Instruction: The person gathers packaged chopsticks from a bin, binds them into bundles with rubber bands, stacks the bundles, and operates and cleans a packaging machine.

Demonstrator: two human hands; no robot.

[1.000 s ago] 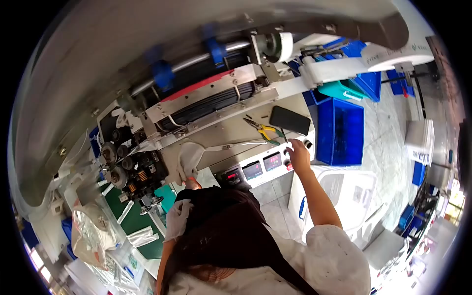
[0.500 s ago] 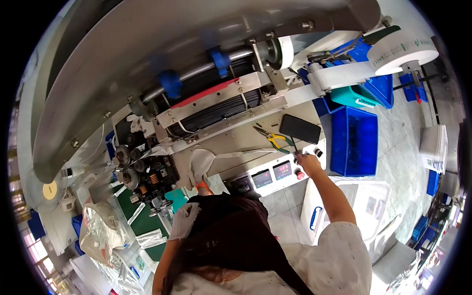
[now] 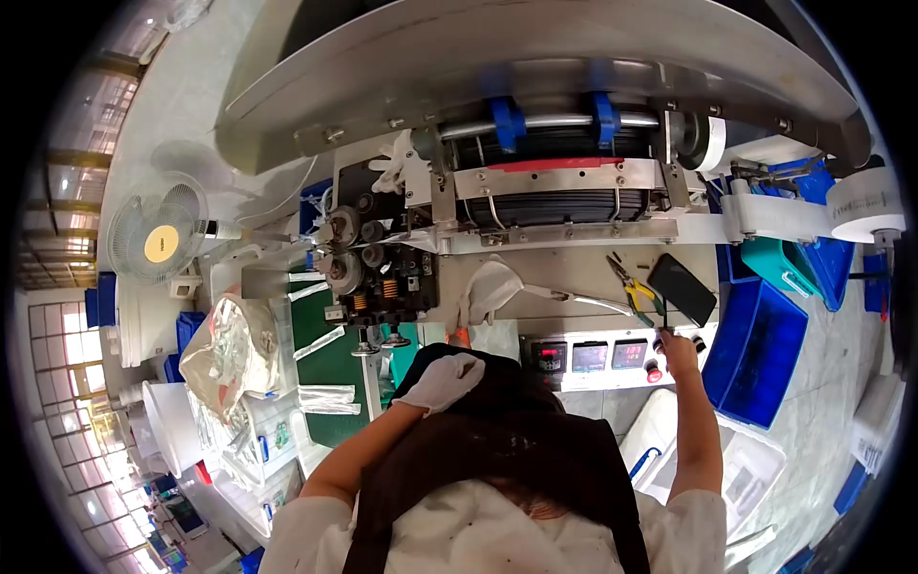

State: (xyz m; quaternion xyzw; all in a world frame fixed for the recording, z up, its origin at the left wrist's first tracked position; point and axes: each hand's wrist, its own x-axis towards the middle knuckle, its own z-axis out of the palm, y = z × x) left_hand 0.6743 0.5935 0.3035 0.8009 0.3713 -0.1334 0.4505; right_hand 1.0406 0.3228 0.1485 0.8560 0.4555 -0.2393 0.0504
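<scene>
My left hand (image 3: pixel 443 383), in a white glove, lies against the dark apron (image 3: pixel 497 450) at my waist, its fingers loosely flat with nothing seen in them. My bare right hand (image 3: pixel 679 354) is closed at the top edge of the control panel (image 3: pixel 574 356), beside a red button (image 3: pixel 653 370) and a black knob (image 3: pixel 698 344). A thin dark stick-like piece (image 3: pixel 666 314) reaches up from its fingertips; what the fingers grip is hidden. Just beyond lie yellow-and-green pliers (image 3: pixel 636 292) and a black phone (image 3: pixel 682 289). A white glove (image 3: pixel 492 287) lies on the machine top.
A machine with black rollers (image 3: pixel 564 209) and a steel cover (image 3: pixel 535 57) spans the far side. Left of it stands a gear mechanism (image 3: pixel 368 263) and a fan (image 3: pixel 161 244). Blue bins (image 3: pixel 755 354) stand at right, a white container (image 3: pixel 655 430) below the panel.
The view has turned and shifted, so the machine sits level and farther right. My left hand still rests on the apron, and my right hand stays at the panel edge.
</scene>
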